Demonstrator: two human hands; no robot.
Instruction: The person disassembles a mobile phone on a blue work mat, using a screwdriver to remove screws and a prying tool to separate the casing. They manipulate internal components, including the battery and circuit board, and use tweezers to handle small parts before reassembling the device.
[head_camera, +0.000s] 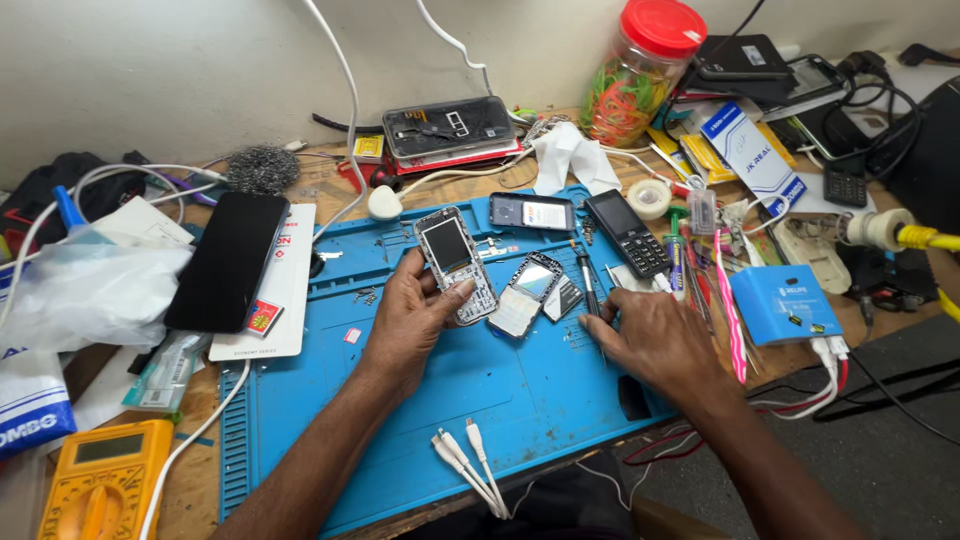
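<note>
A stripped keypad phone, its bare circuit board and small glossy screen exposed, is gripped by the left hand on the ribbed blue rubber mat, thumb pressed on its lower edge. At three o'clock of it, a slim metal screwdriver is pinched by the right hand, fingers narrowly closed. Between them lie a rectangular phone frame and a flat silver battery.

We see a cluttered wooden workbench carrying a blue rubber repair mat, a yellow multimeter and a red-lidded plastic jar.
</note>
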